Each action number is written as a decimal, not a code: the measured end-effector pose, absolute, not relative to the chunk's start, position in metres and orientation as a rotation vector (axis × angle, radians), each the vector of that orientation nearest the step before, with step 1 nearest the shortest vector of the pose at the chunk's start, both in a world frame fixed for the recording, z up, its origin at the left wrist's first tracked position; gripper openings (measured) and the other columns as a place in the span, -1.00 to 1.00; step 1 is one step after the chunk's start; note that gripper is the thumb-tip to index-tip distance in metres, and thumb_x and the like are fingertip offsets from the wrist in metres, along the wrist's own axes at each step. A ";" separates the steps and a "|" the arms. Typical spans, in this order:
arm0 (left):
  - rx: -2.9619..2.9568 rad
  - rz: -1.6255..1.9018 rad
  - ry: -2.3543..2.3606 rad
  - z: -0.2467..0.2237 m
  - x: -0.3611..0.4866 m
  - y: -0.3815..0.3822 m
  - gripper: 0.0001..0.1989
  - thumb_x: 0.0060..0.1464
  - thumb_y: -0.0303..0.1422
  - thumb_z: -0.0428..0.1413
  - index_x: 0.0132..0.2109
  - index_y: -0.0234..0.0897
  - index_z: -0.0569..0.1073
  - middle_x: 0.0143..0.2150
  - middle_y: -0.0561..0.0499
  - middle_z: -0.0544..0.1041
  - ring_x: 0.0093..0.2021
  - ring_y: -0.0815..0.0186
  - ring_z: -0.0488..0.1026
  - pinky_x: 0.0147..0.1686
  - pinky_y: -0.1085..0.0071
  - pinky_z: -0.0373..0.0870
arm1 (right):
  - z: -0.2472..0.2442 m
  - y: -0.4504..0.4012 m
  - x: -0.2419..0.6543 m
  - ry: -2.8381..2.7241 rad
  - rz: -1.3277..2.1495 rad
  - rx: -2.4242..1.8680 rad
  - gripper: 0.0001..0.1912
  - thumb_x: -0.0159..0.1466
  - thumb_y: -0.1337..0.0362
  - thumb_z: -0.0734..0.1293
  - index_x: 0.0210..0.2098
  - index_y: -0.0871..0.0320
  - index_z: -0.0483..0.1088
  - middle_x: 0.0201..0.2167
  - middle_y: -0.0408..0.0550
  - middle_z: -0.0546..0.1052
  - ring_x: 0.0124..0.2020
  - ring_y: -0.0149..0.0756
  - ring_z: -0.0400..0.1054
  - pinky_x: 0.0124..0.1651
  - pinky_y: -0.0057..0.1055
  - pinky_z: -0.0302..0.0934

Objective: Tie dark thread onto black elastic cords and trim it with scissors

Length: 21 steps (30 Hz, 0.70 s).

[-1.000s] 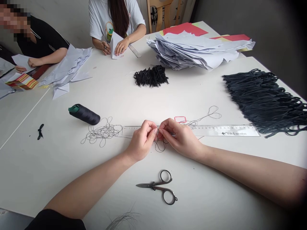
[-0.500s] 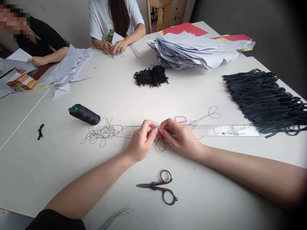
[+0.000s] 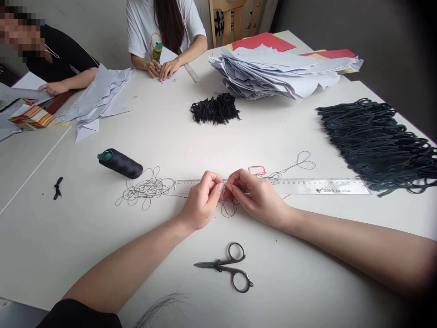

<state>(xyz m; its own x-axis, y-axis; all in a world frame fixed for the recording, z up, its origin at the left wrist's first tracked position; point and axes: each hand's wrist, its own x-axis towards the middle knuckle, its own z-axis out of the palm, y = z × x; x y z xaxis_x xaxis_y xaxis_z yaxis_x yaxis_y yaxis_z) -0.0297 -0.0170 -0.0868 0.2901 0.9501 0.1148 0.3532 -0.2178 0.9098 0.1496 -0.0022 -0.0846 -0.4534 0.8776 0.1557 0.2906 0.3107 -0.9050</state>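
Note:
Fingertip to fingertip, my left hand (image 3: 201, 198) and my right hand (image 3: 256, 196) pinch a thin black thread (image 3: 229, 214) above a clear plastic ruler (image 3: 307, 186). A small loop of the thread hangs below the fingers. Left of the ruler lies a loose tangle of the same thread (image 3: 146, 187), beside a dark spool with a green end (image 3: 121, 163). More thread trails past my right hand into loops. Nearer to me rests a pair of metal scissors (image 3: 221, 265), its handles spread. The exact spot where the fingertips meet is partly hidden.
Dark corded tassels (image 3: 372, 141) fill the right side, with a smaller black bundle (image 3: 215, 109) farther back. Stacked white paper (image 3: 280, 70) stands behind. Two people fold or handle paper across the table. A red outlined rectangle (image 3: 256, 170) and a black knotted piece (image 3: 58, 187) lie nearby.
My hands hold almost the same pose, with only slight finger movement. Across the table, one person's hand has shifted over the folded paper, which lies flatter.

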 end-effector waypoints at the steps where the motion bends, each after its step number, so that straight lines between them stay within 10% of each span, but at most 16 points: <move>1: 1.738 0.911 1.186 -0.087 -0.030 -0.017 -0.86 0.32 -0.26 -0.09 -0.21 -0.21 0.23 -0.48 0.13 0.36 -0.51 0.42 0.28 -0.46 0.47 0.26 | -0.085 -0.002 0.149 -1.912 1.120 -1.032 -0.92 0.38 0.28 0.15 -0.27 0.10 0.20 -0.45 -0.11 0.49 -0.46 -0.36 0.39 -0.41 -0.43 0.28; 21: 1.743 0.886 1.185 -0.087 -0.029 -0.018 -0.86 0.32 -0.27 -0.08 -0.22 -0.21 0.23 -0.47 0.14 0.36 -0.51 0.43 0.27 -0.45 0.47 0.25 | -0.085 -0.003 0.149 -1.904 1.145 -1.020 -0.93 0.37 0.31 0.15 -0.27 0.12 0.22 -0.44 -0.11 0.48 -0.45 -0.37 0.39 -0.41 -0.45 0.28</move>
<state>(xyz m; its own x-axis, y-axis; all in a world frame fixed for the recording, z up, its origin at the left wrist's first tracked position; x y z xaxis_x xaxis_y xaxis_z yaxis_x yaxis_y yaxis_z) -0.0293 -0.0176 -0.0865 0.3066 0.9468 0.0980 0.3621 -0.2113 0.9079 0.1494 -0.0032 -0.0853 -0.4595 0.8747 0.1543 0.2739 0.3048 -0.9122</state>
